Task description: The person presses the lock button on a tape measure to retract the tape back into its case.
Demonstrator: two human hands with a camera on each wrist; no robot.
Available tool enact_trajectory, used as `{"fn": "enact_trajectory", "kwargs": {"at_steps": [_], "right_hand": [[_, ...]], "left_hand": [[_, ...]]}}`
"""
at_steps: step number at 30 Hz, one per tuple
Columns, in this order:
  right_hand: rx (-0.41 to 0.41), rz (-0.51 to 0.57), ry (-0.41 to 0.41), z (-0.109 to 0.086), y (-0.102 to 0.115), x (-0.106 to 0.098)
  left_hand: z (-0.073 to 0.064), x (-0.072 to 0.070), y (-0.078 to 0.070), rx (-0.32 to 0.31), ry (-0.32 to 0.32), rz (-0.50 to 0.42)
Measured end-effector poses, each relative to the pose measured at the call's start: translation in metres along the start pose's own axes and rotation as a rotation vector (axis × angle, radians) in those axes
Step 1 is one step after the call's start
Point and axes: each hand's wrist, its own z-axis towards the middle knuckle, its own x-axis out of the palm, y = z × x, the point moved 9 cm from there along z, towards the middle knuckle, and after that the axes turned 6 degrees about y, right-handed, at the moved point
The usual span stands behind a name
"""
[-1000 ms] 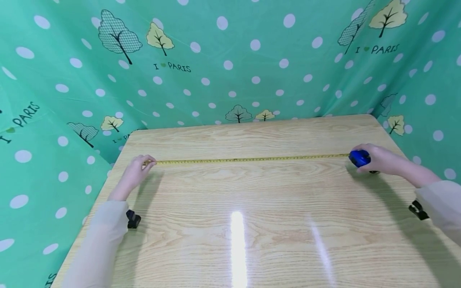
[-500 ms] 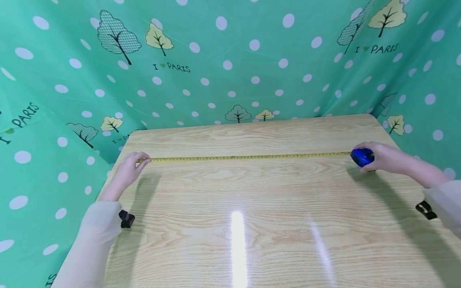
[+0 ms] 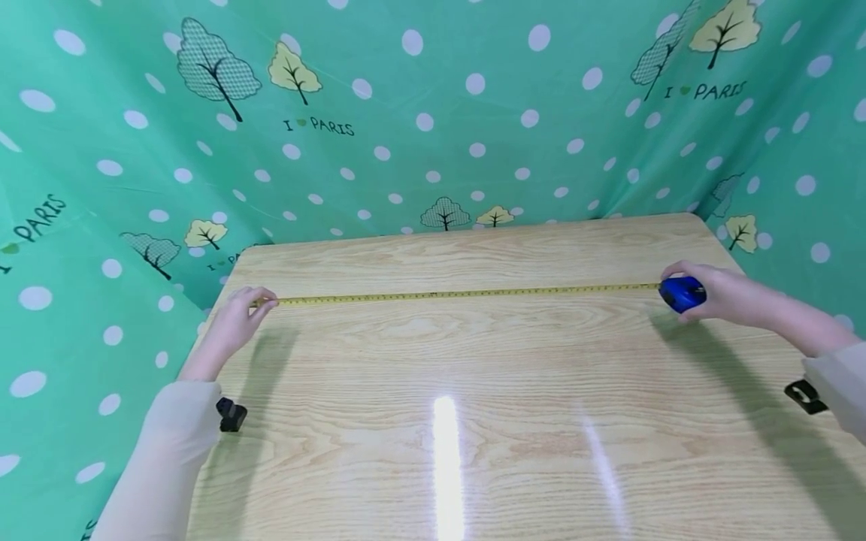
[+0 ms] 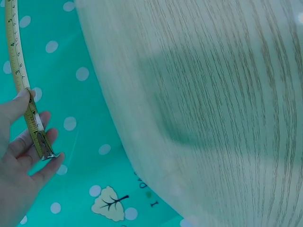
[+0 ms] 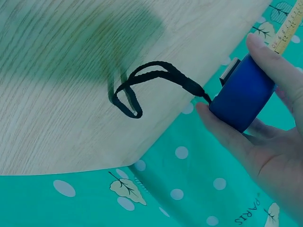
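Observation:
A yellow tape measure blade (image 3: 433,295) stretches nearly straight across the far half of the table, from hand to hand. My left hand (image 3: 233,323) pinches it near its end between thumb and fingers; in the left wrist view the metal end hook (image 4: 49,156) shows just past the fingers. On the right, my right hand (image 3: 734,297) grips the blue tape measure case (image 3: 682,294) with the blade coming out of it. A black wrist strap (image 5: 161,73) dangles from the case in the right wrist view.
The light wood table (image 3: 379,361) has bright light streaks on its front half. A green dotted curtain (image 3: 446,90) with tree prints hangs behind it and at both sides. Black wrist devices (image 3: 232,415) hang below each sleeve.
My left hand has moved left with the tape end, and my right hand slightly right and up with the case, so a longer stretch of blade shows.

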Motion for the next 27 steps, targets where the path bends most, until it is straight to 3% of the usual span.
{"fn": "enact_trajectory", "kwargs": {"at_steps": [4, 13, 27], "right_hand": [[-0.051, -0.032, -0.022, -0.0021, 0.0055, -0.0007], [0.014, -0.052, 0.064, -0.0011, 0.0010, 0.0066], [0.014, -0.013, 0.083, 0.0005, 0.0035, 0.0082]], "left_hand": [[0.0005, -0.0029, -0.0011, 0.006, -0.010, 0.021], [0.0037, -0.0070, -0.0016, 0.008, -0.022, 0.037], [0.0037, -0.0098, -0.0023, 0.046, -0.054, 0.040]]}}
